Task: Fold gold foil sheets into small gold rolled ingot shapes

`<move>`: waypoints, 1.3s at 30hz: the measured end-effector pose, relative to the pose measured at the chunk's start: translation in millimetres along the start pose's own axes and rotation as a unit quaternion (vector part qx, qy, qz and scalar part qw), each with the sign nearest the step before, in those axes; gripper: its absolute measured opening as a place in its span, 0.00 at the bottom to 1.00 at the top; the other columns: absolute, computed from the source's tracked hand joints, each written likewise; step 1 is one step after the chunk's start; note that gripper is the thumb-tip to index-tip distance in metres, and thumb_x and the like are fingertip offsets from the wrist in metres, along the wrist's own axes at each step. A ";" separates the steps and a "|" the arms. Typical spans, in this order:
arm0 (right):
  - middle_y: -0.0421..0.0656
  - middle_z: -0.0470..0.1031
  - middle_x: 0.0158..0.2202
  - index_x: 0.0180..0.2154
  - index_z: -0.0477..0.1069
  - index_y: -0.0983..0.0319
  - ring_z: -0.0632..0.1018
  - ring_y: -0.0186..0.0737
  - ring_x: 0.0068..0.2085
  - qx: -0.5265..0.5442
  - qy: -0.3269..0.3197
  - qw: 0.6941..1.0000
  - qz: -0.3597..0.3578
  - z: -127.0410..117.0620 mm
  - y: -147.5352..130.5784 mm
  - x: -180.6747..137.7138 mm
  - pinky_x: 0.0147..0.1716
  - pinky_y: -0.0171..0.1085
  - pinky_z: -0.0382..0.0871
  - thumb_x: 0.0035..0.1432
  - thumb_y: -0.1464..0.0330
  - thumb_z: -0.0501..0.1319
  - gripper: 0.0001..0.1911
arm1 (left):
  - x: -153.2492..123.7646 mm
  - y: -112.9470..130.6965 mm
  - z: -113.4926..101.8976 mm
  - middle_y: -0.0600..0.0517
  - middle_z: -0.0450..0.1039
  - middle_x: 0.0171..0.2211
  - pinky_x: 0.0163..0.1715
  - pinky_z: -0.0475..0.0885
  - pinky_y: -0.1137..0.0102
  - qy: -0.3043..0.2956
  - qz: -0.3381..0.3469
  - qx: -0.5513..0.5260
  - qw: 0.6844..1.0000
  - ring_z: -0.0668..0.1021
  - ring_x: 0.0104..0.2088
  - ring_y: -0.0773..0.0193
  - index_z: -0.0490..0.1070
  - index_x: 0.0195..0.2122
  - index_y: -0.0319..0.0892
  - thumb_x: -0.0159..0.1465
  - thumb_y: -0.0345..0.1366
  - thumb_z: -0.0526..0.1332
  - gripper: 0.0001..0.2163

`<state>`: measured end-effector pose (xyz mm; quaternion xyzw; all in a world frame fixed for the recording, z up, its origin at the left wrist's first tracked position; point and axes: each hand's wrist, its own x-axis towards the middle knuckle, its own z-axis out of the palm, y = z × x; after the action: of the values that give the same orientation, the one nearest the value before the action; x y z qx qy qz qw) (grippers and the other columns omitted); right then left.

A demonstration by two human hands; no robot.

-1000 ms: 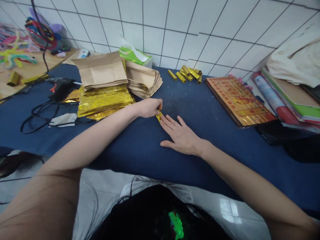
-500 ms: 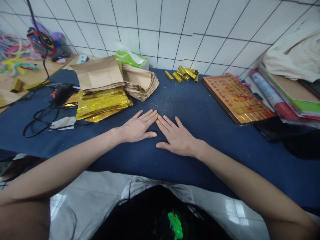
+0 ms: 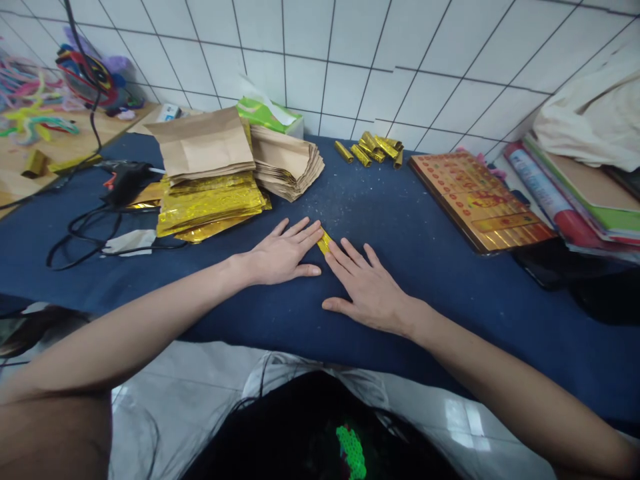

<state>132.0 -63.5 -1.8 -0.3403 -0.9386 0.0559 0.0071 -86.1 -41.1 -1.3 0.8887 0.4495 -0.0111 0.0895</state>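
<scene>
A narrow strip of shiny gold paper [image 3: 324,242] lies on the dark blue cloth [image 3: 280,313], showing between my fingertips. My left hand [image 3: 287,252] rests flat with its fingers stretched out, the tips at the strip's upper left end. On the other side, my right hand [image 3: 367,283] is also flat and spread, its fingertips touching the lower right end. Part of the strip is hidden under the fingers. Beyond my left hand sit a stack of gold paper sheets [image 3: 210,207] and a brown paper sheet stack [image 3: 200,143].
Several gold paper rolls [image 3: 370,148] lie near the tiled wall. A patterned gold-orange pack [image 3: 480,200] is at the right, beside folders and a cloth bag [image 3: 593,123]. A black glue gun [image 3: 125,183] with its cord lies left. A green tissue pack [image 3: 270,117] stands behind the stacks.
My right hand has slid right and toward me, away from my left hand, which stays nearly still on the cloth. More of the gold strip now shows between them.
</scene>
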 end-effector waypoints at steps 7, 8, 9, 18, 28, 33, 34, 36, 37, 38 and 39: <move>0.50 0.46 0.65 0.62 0.49 0.68 0.47 0.53 0.65 -0.002 -0.016 1.000 0.009 -1.5 -1.2 -0.1 0.59 0.61 0.45 0.57 0.44 0.42 0.43 | -6.6 3.1 -1.0 0.43 0.45 0.65 0.61 0.46 0.54 0.042 0.003 0.040 0.998 0.47 0.65 0.54 0.47 0.63 0.36 0.63 0.54 0.47 0.34; 0.51 0.46 0.65 0.62 0.49 0.68 0.47 0.53 0.65 -0.001 -0.017 1.000 0.008 -1.6 -1.2 -0.1 0.59 0.61 0.44 0.57 0.44 0.42 0.43 | -8.5 3.8 -1.3 0.43 0.47 0.64 0.61 0.47 0.56 0.049 0.009 0.050 0.997 0.48 0.65 0.55 0.49 0.63 0.35 0.63 0.53 0.47 0.33; 0.51 0.47 0.65 0.62 0.49 0.68 0.47 0.53 0.65 0.000 -0.018 1.000 0.007 -1.8 -1.2 -0.1 0.59 0.62 0.44 0.57 0.44 0.42 0.43 | -10.2 4.5 -1.6 0.43 0.49 0.64 0.62 0.47 0.56 0.052 0.015 0.059 0.997 0.50 0.65 0.55 0.52 0.62 0.35 0.64 0.53 0.47 0.32; 0.52 0.47 0.65 0.62 0.49 0.69 0.48 0.54 0.65 -0.008 -0.020 1.000 0.005 -5.3 -3.3 -0.2 0.58 0.62 0.45 0.58 0.46 0.43 0.42 | -13.2 15.1 -1.6 0.40 0.62 0.57 0.59 0.53 0.54 0.090 0.004 0.111 0.990 0.62 0.60 0.50 0.60 0.58 0.32 0.63 0.52 0.49 0.30; 0.53 0.48 0.65 0.63 0.47 0.67 0.50 0.55 0.65 -0.014 -0.006 1.000 -0.002 -3.2 -3.0 -0.9 0.58 0.62 0.45 0.58 0.46 0.44 0.41 | -12.1 16.0 2.7 0.41 0.49 0.63 0.60 0.51 0.57 0.047 0.026 0.087 0.995 0.54 0.64 0.57 0.50 0.62 0.33 0.63 0.54 0.45 0.34; 0.52 0.49 0.65 0.63 0.48 0.66 0.50 0.55 0.64 -0.020 -0.001 1.000 0.000 -4.0 -2.8 -1.7 0.58 0.64 0.44 0.58 0.47 0.45 0.40 | -11.7 18.4 0.5 0.42 0.49 0.63 0.60 0.52 0.56 0.037 0.013 0.086 0.996 0.55 0.64 0.57 0.50 0.63 0.35 0.63 0.55 0.45 0.33; 0.51 0.50 0.64 0.62 0.48 0.65 0.51 0.55 0.64 -0.020 -0.001 1.000 0.002 -4.7 -2.2 -1.6 0.57 0.63 0.45 0.58 0.47 0.46 0.39 | -11.6 18.6 0.1 0.42 0.50 0.63 0.59 0.52 0.56 0.038 0.013 0.085 0.996 0.55 0.63 0.57 0.50 0.62 0.35 0.63 0.54 0.45 0.33; 0.50 0.51 0.64 0.62 0.50 0.64 0.52 0.53 0.64 -0.019 0.004 1.000 0.009 -5.7 -0.2 -1.1 0.58 0.62 0.47 0.60 0.51 0.47 0.35 | -11.1 18.5 -0.6 0.42 0.50 0.63 0.59 0.53 0.56 0.042 0.015 0.084 0.996 0.56 0.63 0.56 0.50 0.62 0.36 0.64 0.54 0.46 0.32; 0.49 0.52 0.64 0.62 0.51 0.63 0.53 0.52 0.64 -0.017 0.009 1.000 0.011 -5.8 1.2 -0.7 0.58 0.61 0.49 0.61 0.53 0.47 0.33 | -10.7 18.3 -0.9 0.42 0.51 0.63 0.59 0.53 0.56 0.045 0.017 0.083 0.995 0.56 0.63 0.55 0.51 0.62 0.36 0.64 0.54 0.46 0.32; 0.48 0.53 0.64 0.61 0.52 0.63 0.54 0.50 0.64 -0.015 0.016 1.000 0.011 -5.4 2.8 -0.2 0.57 0.59 0.51 0.62 0.55 0.48 0.30 | -10.2 18.0 -1.2 0.42 0.52 0.63 0.58 0.54 0.55 0.048 0.020 0.083 0.995 0.57 0.62 0.54 0.51 0.62 0.37 0.64 0.53 0.47 0.32; 0.48 0.54 0.63 0.61 0.54 0.63 0.55 0.49 0.63 -0.012 0.025 1.000 0.009 -4.5 4.6 0.4 0.57 0.58 0.52 0.63 0.58 0.48 0.28 | -9.6 17.6 -1.3 0.42 0.53 0.63 0.58 0.54 0.55 0.052 0.023 0.082 0.995 0.58 0.62 0.54 0.52 0.62 0.37 0.63 0.53 0.47 0.31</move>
<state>134.9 -59.3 2.2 -0.3504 -0.9355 0.0358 0.0262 -77.8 -58.8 3.5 0.9024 0.4308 0.0005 -0.0069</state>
